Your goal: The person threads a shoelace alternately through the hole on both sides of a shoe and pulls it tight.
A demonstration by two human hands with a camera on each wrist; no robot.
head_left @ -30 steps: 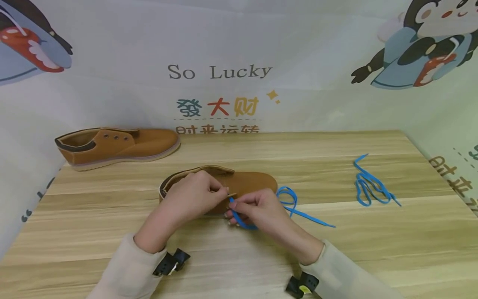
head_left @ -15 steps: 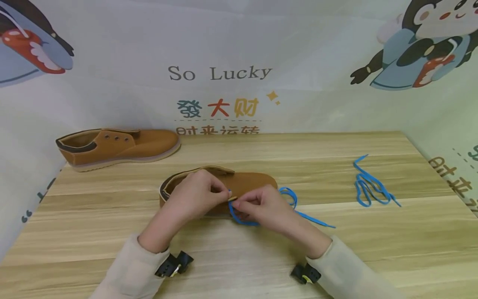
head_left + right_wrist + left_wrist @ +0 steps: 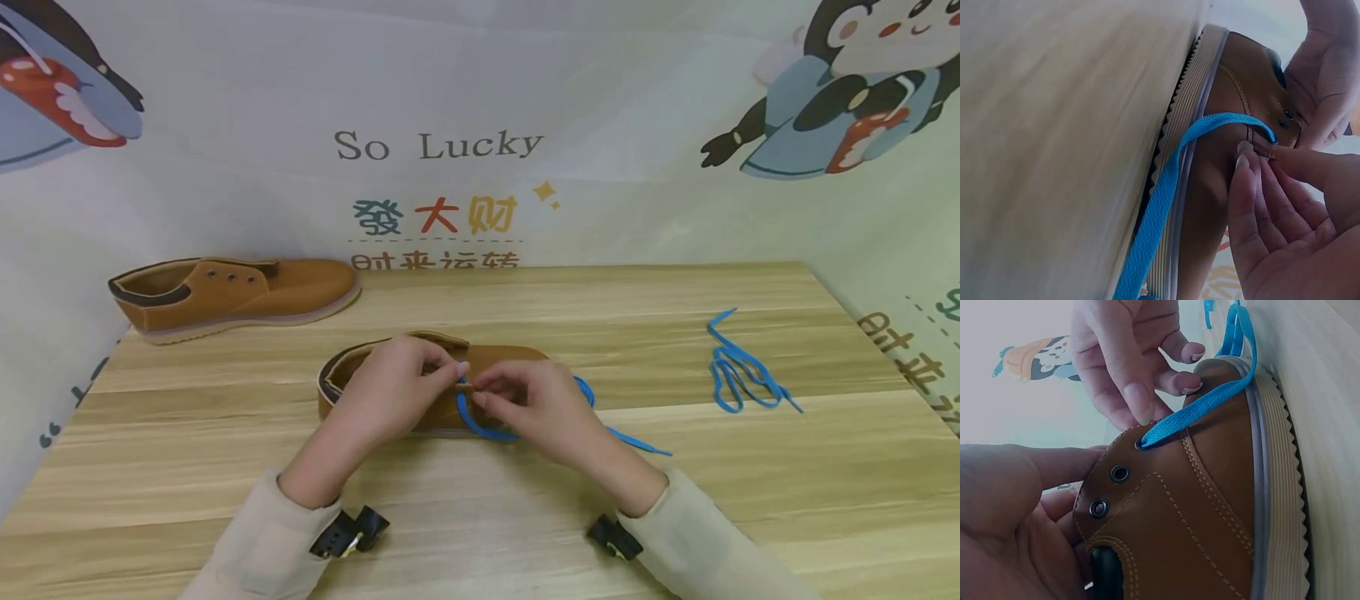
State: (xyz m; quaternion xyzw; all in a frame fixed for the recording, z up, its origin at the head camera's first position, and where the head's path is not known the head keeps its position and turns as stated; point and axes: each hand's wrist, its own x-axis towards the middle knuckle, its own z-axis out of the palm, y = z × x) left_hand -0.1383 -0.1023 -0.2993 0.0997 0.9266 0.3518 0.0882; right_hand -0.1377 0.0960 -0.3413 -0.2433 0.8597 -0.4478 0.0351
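Observation:
A brown shoe point(image 3: 510, 357) lies at the middle of the table, its toe to the right. One end of a blue shoelace point(image 3: 1200, 407) passes through the front eyelet of its near flap. My left hand point(image 3: 386, 387) is at the flap's inner side, and its thumb and index finger pinch a short bit of blue lace above the flap edge. Close in front, my right hand point(image 3: 1300, 219) pinches the flap's front corner between thumb and fingers. The lace's long part loops over the sole and runs under my right hand. Two eyelets point(image 3: 1110, 490) behind the laced one hold no lace.
A second brown shoe point(image 3: 300, 287) without a lace stands at the back left. Another blue shoelace point(image 3: 746, 371) lies bunched on the right of the wooden table point(image 3: 480, 517). A printed cloth point(image 3: 637, 100) hangs behind the table.
The right hand has gone from holding the lace near the eyelet up to the flap's edge. A bit of lace now shows above the flap at the left fingertips.

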